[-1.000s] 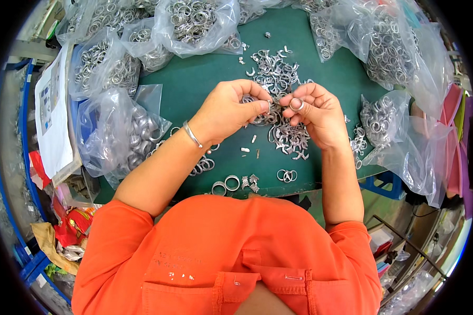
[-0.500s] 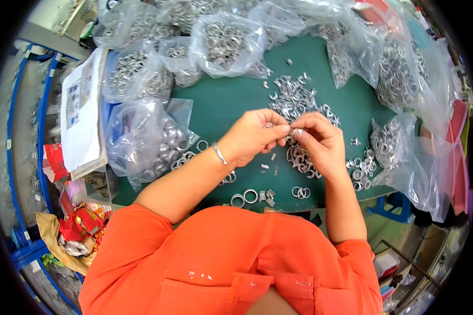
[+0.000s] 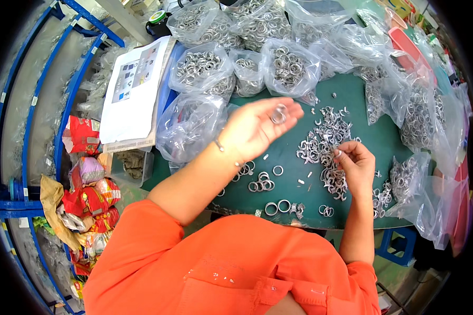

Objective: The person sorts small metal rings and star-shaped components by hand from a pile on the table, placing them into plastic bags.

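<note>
My left hand (image 3: 257,128) is turned palm up, its fingers stretched out, over the green table. A shiny metal ring (image 3: 279,114) rests against those fingers. My right hand (image 3: 355,165) is at the near right side of a heap of small crescent-shaped metal pieces (image 3: 327,128). Its thumb and forefinger are closed in a pinch at the heap; a small silvery spot shows there, too small to name. Below my left hand, several loose metal rings (image 3: 261,182) lie on the tabletop. A metal bangle sits on my left wrist.
Clear bags of metal rings (image 3: 289,65) line the far side of the green table (image 3: 299,202). Another bag of rings (image 3: 404,176) stands at the right. A paper sheet (image 3: 134,94) leans at the left, near blue racks (image 3: 34,113). Two larger rings (image 3: 277,208) lie near the front edge.
My hands were together, fingertips meeting over the heap; now they are apart. The left has swung away to the left, opening palm up with the ring. The view has shifted left.
</note>
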Demonstrator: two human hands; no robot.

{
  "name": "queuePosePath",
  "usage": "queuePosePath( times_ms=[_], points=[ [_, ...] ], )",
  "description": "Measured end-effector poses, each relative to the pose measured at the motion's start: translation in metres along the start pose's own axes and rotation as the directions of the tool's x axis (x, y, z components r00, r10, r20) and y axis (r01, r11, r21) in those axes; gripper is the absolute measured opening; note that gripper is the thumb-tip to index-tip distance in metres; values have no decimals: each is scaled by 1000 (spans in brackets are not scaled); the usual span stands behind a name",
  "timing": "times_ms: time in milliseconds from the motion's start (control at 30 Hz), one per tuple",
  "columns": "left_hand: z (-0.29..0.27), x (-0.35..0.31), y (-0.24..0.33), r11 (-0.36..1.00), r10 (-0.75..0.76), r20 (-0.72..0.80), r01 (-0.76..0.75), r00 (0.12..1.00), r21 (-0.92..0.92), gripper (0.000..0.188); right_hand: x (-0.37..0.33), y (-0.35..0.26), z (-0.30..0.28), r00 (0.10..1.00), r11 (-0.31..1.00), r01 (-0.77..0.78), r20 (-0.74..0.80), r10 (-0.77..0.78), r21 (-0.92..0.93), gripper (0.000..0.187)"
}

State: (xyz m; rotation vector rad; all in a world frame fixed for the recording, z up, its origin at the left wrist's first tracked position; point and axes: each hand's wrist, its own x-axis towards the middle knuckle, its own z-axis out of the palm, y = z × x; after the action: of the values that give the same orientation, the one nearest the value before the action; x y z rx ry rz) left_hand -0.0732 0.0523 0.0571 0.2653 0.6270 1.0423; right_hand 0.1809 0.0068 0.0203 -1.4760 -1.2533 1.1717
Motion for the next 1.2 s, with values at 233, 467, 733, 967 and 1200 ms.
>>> queuePosePath(
  times_ms=[233,467,733,967,1200],
  points=[
    [-8,-16,40,978,41,137,-11,990,-207,51,-15,-7,19,1000,989,-11,21,8,150,6],
    [-6,-20,89,942,300,66,-306,952,140,36,-27,-8,15,999,982,-34,-31,41,184,7],
    [-35,81,244,573,756,-81,-596,650,562,22,-34,-7,7,994,950,-46,-79,74,309,7],
    [-11,64,173,-3,746,418,-624,519,781,29,-27,-11,7,995,887,-73,-31,97,457,25],
    [27,-14,-25,-133,-113,855,-860,507,492,36,-35,-17,36,991,859,-119,117,69,499,27]
  ],
)
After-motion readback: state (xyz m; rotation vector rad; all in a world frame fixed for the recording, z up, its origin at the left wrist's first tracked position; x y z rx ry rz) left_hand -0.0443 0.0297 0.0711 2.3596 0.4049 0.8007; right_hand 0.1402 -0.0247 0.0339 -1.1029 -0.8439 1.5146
